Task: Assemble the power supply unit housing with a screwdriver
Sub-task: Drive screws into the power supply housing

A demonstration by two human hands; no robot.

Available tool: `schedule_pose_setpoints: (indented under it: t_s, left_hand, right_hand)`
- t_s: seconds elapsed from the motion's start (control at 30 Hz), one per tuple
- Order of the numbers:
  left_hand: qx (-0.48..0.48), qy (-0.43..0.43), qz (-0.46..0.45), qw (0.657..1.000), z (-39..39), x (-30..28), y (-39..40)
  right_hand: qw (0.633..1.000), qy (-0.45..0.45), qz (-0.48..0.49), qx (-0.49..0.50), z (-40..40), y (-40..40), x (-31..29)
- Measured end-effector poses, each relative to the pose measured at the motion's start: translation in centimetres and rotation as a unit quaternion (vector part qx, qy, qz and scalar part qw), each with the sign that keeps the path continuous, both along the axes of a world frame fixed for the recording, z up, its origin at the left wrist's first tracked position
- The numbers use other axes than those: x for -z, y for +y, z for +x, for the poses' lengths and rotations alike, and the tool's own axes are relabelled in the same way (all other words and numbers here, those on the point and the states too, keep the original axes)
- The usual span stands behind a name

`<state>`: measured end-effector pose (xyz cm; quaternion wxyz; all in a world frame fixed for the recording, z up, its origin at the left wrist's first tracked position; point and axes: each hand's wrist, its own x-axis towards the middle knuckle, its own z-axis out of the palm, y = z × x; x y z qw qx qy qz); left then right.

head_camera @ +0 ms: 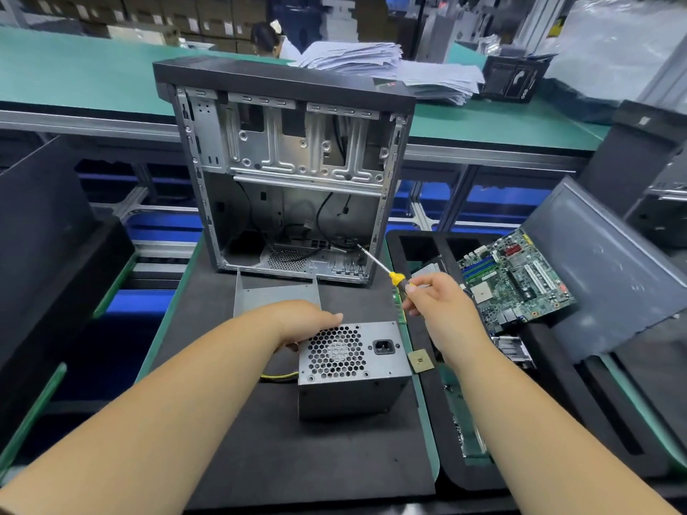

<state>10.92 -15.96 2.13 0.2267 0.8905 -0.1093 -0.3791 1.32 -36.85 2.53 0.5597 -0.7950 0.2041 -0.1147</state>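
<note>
A big computer case (286, 172) stands upright on the dark mat (260, 440) of the counter, with its open side facing the person. Inside it there are only some black wires low down and bare metal walls. In front of the case lies a thin bent metal cover (275, 291), and in front of that sits the power supply box (353, 366), close to the middle of the mat. Its fan holes and plug socket face up. Yellow wires (279, 376) stick out of its left side. To the right, a black tray (420, 336) holds a green circuit board (516, 276) and a gray panel (602, 269). A small square chip (420, 361) lies at the tray's edge, just beside the box. The mat has bare room left of the box and in front of it. The left hand (305, 319) rests on the far top edge of the box with its fingers bent over it. The right hand (442, 295) pinches the yellow handle of a screwdriver (383, 267), and its metal tip points toward the case's bottom right corner.
</note>
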Motion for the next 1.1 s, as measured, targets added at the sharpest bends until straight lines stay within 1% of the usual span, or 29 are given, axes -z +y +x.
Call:
schedule_pose_setpoints:
  t_s: [0.03, 0.07, 0.13, 0.17, 0.23, 0.3, 0.37, 0.4, 0.53, 0.67, 0.8, 0.9, 1.1]
  left_hand:
    - [0.046, -0.033, 0.026, 0.998, 0.1, -0.1, -0.6]
    - [0.079, -0.060, 0.031, 0.995, 0.1, -0.4, -1.3]
    - [0.106, -0.084, -0.008, 0.991, -0.2, -0.9, -2.6]
    - [0.108, -0.083, -0.043, 0.990, -0.3, -1.0, -3.1]
    - [0.072, -0.045, -0.109, 0.990, -0.5, -0.7, -3.6]
    - [0.060, -0.025, -0.126, 0.990, -0.5, 0.0, -3.5]
    - [0.088, -0.028, -0.118, 0.989, -0.3, 0.7, -3.1]
    - [0.097, -0.029, -0.123, 0.987, -0.3, 0.9, -2.8]
    - [0.086, -0.002, -0.149, 0.985, -0.3, 1.2, -1.9]
    - [0.093, 0.013, -0.167, 0.982, -0.5, 1.4, -1.7]
    - [0.082, 0.036, -0.179, 0.980, -0.7, 1.7, -1.6]
    - [0.063, 0.063, -0.184, 0.979, -0.8, 1.7, -1.8]
    - [0.072, 0.055, -0.174, 0.981, -0.7, 1.5, -1.7]
  right_hand:
    - [1.000, -0.019, 0.017, 0.007, -0.2, -0.1, -0.4]
    - [0.999, -0.037, 0.034, 0.014, -0.3, -0.2, -0.8]
    - [0.996, -0.068, 0.056, 0.032, -0.6, -0.5, -1.5]
    - [0.995, -0.076, 0.058, 0.041, -0.7, -0.6, -1.9]
    - [0.994, -0.084, 0.050, 0.056, -1.0, -1.0, -2.6]
    - [0.992, -0.094, 0.053, 0.071, -1.2, -1.3, -3.2]
    - [0.991, -0.099, 0.055, 0.072, -1.3, -1.3, -3.6]
    - [0.992, -0.098, 0.048, 0.069, -1.2, -1.2, -3.8]
    - [0.994, -0.095, 0.018, 0.052, -1.2, -0.4, -4.7]
    - [0.993, -0.086, -0.072, 0.030, -1.5, 0.5, -6.0]
    - [0.989, -0.073, -0.130, -0.026, -1.7, 1.3, -7.3]
    - [0.985, -0.057, -0.155, -0.055, -1.6, 1.7, -7.8]
    - [0.978, -0.028, -0.188, -0.087, -1.2, 1.9, -8.0]
